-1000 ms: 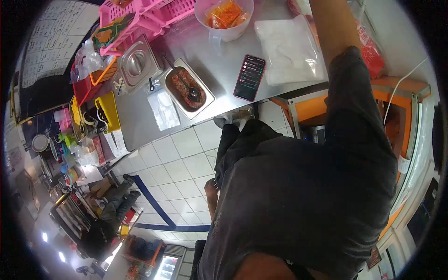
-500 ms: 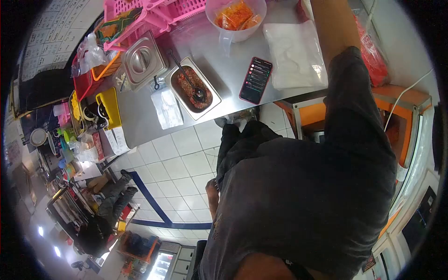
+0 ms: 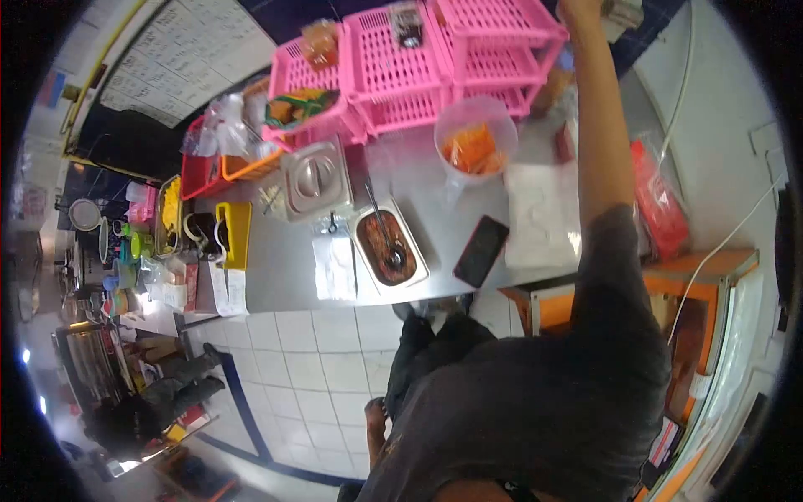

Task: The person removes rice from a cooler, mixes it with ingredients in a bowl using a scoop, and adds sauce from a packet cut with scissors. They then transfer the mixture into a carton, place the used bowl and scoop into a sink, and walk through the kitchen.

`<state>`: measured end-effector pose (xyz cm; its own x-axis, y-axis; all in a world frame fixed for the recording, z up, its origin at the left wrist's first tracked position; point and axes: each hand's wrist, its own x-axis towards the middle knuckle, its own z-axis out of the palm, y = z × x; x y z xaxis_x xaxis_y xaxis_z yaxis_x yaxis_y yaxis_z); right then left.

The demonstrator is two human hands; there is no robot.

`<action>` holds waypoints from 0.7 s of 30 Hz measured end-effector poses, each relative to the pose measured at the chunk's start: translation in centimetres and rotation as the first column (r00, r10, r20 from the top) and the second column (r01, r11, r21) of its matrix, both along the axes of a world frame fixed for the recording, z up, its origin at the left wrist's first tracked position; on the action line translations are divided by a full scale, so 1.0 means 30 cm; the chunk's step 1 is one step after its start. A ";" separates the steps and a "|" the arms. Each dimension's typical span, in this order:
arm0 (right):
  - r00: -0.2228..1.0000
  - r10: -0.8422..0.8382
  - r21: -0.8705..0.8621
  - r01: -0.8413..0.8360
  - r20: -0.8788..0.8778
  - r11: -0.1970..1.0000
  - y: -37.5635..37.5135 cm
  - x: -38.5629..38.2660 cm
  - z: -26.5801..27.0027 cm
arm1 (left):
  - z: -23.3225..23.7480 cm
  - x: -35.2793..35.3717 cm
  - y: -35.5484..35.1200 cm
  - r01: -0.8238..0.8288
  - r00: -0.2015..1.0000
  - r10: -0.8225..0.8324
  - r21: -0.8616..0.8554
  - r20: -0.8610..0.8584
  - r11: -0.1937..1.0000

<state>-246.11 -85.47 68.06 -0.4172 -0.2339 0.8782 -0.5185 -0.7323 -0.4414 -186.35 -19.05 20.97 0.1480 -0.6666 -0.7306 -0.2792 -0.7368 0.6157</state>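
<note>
From here I cannot tell either grip: the raised right hand [image 3: 580,8] has the pink rack [image 3: 508,33], probably tiered to save space, just beside it, while the left hand [image 3: 376,412] hangs well apart.

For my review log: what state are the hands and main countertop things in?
Right hand: extended, partly out of frame, grip unclear
Left hand: lowered, grip unclear
Steel pan: uncovered, ladle inside
Steel lid: handle up
Phone: lying flat, screen dark
Jug: uncovered, orange contents inside
Pink racks: upright, holding packets
</note>
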 end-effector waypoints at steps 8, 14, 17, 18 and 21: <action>0.998 -0.044 0.038 0.042 0.048 0.998 -0.159 -0.012 0.039 | -0.016 -0.008 -0.013 0.052 0.995 -0.049 -0.021 0.091 0.998; 0.908 -0.406 0.707 0.355 -0.104 0.612 -0.431 -0.109 -0.136 | 0.014 0.032 0.016 0.398 0.864 -0.390 0.043 0.318 0.917; 0.827 -0.537 0.506 0.538 -0.165 0.674 -0.336 -0.101 -0.169 | -0.013 0.054 0.070 -0.261 0.965 0.258 -0.054 -0.053 0.964; 0.875 -0.469 0.413 0.472 -0.116 0.779 -0.308 -0.106 -0.190 | -0.036 0.089 0.086 -0.269 0.962 0.266 -0.046 -0.064 0.962; 0.965 -0.225 0.388 0.260 -0.134 0.884 0.047 0.127 -0.111 | -0.225 0.257 0.144 0.665 0.653 -0.564 -0.028 0.506 0.746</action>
<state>-242.32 -84.05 64.72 -0.4364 -0.4726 0.7657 -0.7047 -0.3495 -0.6174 -178.64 -14.72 14.22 -0.0828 -0.8399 -0.5363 -0.8953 -0.1737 0.4103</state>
